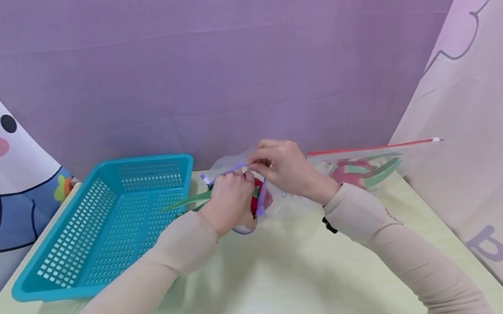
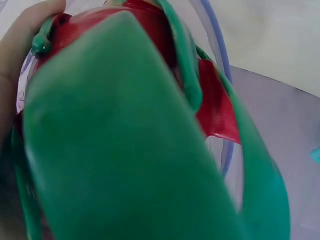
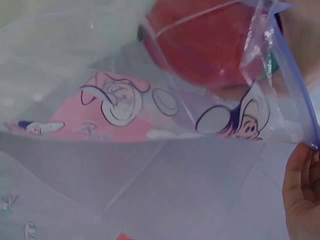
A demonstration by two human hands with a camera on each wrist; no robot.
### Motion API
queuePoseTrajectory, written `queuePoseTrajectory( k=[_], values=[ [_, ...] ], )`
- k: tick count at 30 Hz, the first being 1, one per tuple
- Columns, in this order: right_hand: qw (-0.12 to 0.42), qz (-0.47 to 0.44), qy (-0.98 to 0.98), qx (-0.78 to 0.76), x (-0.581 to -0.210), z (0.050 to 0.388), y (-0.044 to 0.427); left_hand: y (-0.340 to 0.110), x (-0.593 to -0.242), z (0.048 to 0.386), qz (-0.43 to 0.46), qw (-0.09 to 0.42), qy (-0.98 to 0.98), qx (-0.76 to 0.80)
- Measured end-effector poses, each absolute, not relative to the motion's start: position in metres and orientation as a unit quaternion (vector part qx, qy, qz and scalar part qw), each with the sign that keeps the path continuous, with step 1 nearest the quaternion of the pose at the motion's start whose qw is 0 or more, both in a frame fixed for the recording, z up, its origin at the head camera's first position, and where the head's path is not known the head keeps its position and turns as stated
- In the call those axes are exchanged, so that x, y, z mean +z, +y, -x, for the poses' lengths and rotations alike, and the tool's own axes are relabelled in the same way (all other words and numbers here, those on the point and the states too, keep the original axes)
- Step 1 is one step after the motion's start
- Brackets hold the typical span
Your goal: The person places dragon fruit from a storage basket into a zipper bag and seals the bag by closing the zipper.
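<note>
My left hand (image 1: 232, 196) grips a red item (image 3: 205, 42) with green straps (image 2: 110, 130), at the mouth of a clear zip bag with a purple edge (image 3: 295, 75). The red part lies inside the bag, seen through the printed plastic in the right wrist view, while green ends (image 1: 187, 201) stick out to the left. My right hand (image 1: 284, 168) pinches the bag's purple edge between thumb and fingers. In the left wrist view the green strap hides much of the left hand.
A teal perforated basket (image 1: 155, 192) stands on the table (image 1: 263, 305) at the left. To the right lies another clear bag with a red zip (image 1: 375, 147), holding a red and green item (image 1: 355, 172). A purple cloth (image 1: 229, 63) hangs behind.
</note>
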State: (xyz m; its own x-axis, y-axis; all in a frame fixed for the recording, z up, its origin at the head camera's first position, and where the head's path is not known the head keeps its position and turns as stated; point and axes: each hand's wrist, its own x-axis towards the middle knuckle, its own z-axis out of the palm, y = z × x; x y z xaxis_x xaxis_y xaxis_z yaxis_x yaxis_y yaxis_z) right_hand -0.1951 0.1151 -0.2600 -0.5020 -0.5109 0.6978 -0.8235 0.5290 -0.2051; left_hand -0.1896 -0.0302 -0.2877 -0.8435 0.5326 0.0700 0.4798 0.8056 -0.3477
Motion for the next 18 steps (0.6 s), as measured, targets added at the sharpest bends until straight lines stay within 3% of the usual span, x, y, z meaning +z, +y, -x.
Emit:
queuePoseTrajectory(
  k=[18],
  values=[
    [0.345, -0.448, -0.791, 0.233, -0.268, 0.192, 0.110, -0.013, -0.292, 0.212, 0.203, -0.053, -0.976, 0.064]
  ],
)
